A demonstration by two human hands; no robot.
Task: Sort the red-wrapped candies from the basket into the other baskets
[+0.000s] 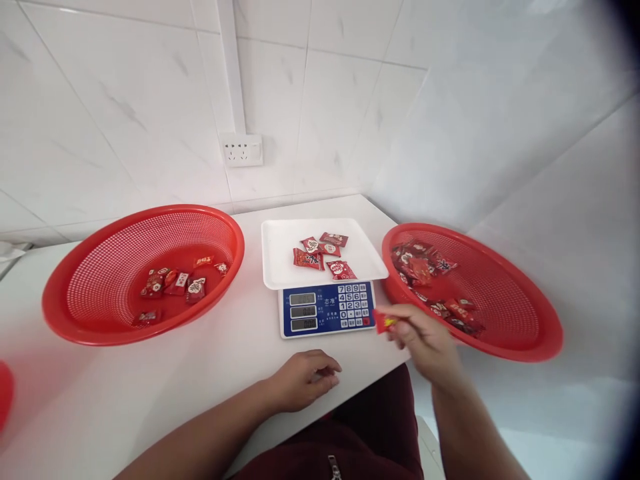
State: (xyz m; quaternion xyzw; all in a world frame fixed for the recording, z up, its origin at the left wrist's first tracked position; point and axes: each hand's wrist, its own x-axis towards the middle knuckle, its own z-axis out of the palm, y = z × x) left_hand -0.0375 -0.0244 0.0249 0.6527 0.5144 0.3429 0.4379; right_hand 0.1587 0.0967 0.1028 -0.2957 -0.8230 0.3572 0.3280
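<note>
Between the fingertips of my right hand (pixel 425 343) is a small red candy packet (pixel 384 322) with a yellow mark, held just off the right corner of the scale's blue keypad panel (pixel 327 308). My left hand (pixel 307 381) rests on the table in front of the scale, fingers loosely curled and apart, with nothing in it. Several red wrapped candies (pixel 309 259) lie on the scale's white tray (pixel 277 250). To the right, a red mesh basket (pixel 537 333) holds a pile of similar packets (pixel 420 267), partly hidden behind my right hand.
On the left stands another red mesh basket (pixel 60 300) with several candies (pixel 175 283) in it. A red rim (pixel 5 393) shows at the left edge. The white table (pixel 200 373) meets a tiled wall (pixel 150 120) with a power socket (pixel 243 151).
</note>
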